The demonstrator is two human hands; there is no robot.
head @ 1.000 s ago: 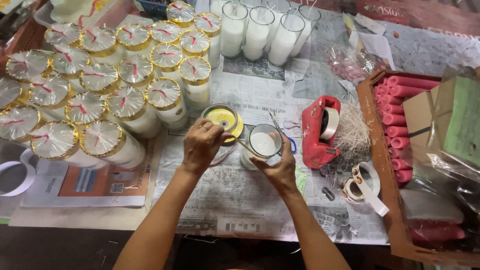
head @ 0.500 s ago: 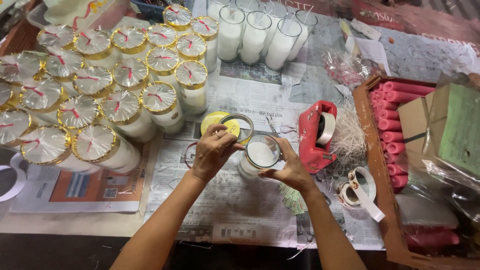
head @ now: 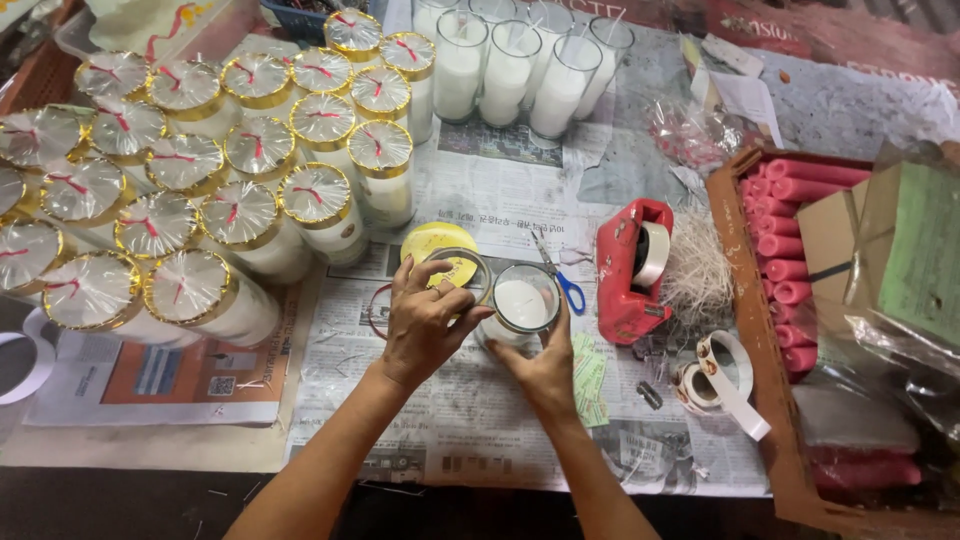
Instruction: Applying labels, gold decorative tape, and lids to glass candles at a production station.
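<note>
- A person's left hand [head: 425, 320] rested at the rim of an open glass candle jar [head: 522, 305] filled with white wax, fingertips pinched on what looked like a thin gold strip at the glass edge; the strip itself was too fine to make out clearly.
- The right hand [head: 540, 368] had dropped from the jar's far side, where it cupped the glass half a second earlier, to its near side, thumb and fingers closed around the lower wall and steadying it.
- The jar stood upright on newspaper [head: 480, 400] in the middle of the work surface, touching a roll of gold tape [head: 452, 268] on a yellow core just behind the left hand.
- Blue-handled scissors [head: 560, 280], hidden by the hands a moment before, lay in the open just beyond the jar, which suggested the cutting was over and the trim was being pressed on.
- To the left stood a crowd of finished jars [head: 200, 200], each capped with clear film, a gold band and a red tie; plain open jars [head: 510, 65] waited at the far edge.
- A red tape dispenser [head: 632, 265] sat to the right beside a heap of pale string [head: 700, 270], with pink candles [head: 790, 240] stacked in a cardboard tray [head: 760, 400].
</note>
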